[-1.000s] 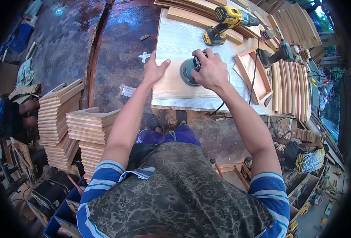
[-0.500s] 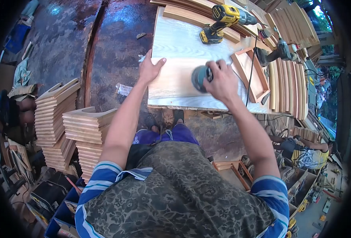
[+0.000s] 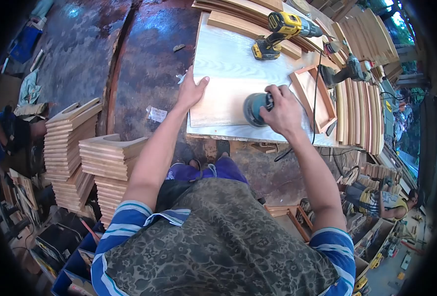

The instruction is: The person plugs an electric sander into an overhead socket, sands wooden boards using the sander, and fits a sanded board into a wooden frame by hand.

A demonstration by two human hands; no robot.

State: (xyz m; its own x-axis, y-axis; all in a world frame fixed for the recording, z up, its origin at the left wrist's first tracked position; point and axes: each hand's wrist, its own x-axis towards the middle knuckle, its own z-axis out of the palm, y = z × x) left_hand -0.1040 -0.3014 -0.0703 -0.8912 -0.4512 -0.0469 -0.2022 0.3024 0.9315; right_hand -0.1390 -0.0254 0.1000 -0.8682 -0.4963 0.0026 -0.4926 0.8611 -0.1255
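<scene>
A pale wooden board (image 3: 218, 101) lies flat on the light-topped workbench (image 3: 238, 130). My left hand (image 3: 194, 92) grips the board's left edge, thumb on the top face and fingers over the side. My right hand (image 3: 283, 111) is wrapped around a teal orbital sander (image 3: 253, 109), whose pad rests at the board's near right corner. The sander's rim is blurred, and the sander hides the wood under it. A dark cord (image 3: 316, 93) runs across the bench to the right of my right hand.
On the bench, a yellow drill (image 3: 282, 30) stands beyond the board, with a reddish wooden frame (image 3: 315, 98), another drill (image 3: 349, 68) and curved slats (image 3: 359, 116) to the right. Stacks of cut wooden pieces (image 3: 112, 153) stand at left. Another person (image 3: 376, 200) is at lower right.
My right hand and the sander have shifted right and toward me, to the board's near right corner. My left hand keeps its hold on the left edge. The whole view has tilted slightly.
</scene>
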